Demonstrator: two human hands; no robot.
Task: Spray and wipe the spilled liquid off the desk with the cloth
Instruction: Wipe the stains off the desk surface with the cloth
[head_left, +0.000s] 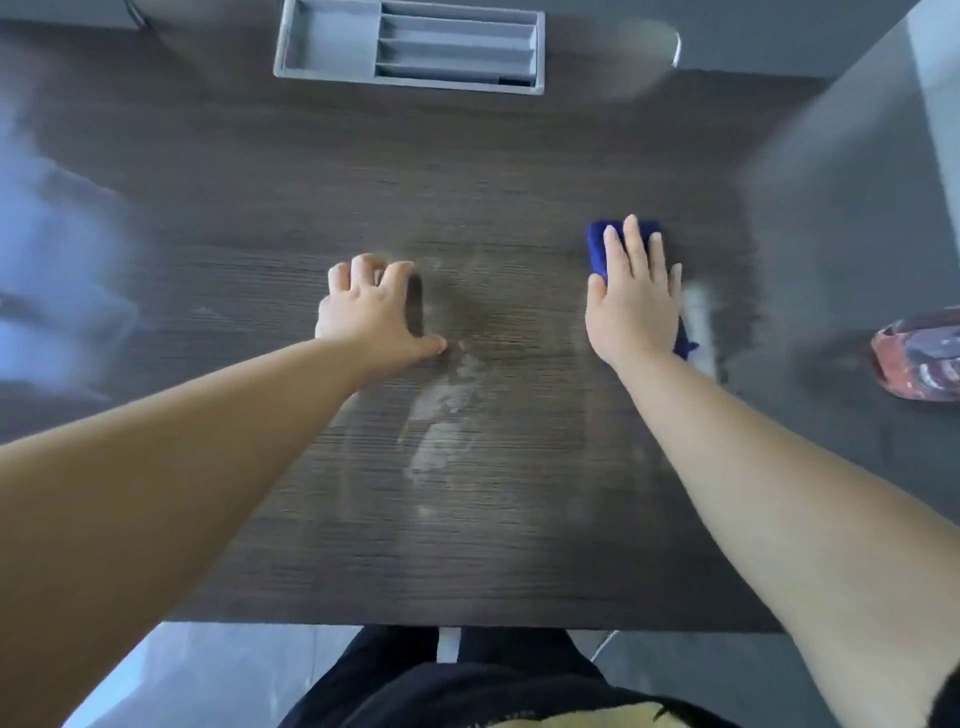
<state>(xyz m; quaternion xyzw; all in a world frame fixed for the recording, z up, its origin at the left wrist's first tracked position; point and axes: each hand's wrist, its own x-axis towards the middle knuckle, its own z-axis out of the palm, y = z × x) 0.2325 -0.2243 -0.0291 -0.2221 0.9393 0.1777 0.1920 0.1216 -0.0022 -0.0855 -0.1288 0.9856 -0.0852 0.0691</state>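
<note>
My right hand (635, 296) lies flat on a folded blue cloth (598, 252), pressing it onto the dark wood desk (311, 182) at the right. Only the cloth's far edge and a corner by my wrist show. A pale wet streak (698, 327) runs just right of that hand. My left hand (371, 312) rests on the desk near the middle, fingers curled and spread, holding nothing. A whitish smear of spilled liquid (441, 431) stretches from near the left thumb toward the front edge. No spray bottle can be made out clearly.
A grey organiser tray (332, 65) with slots sits at the desk's far edge. A red patterned object (919, 358) lies at the far right. A blurred bluish shape (47, 270) fills the left side. My dark-clothed legs (415, 686) stand below the desk's front edge.
</note>
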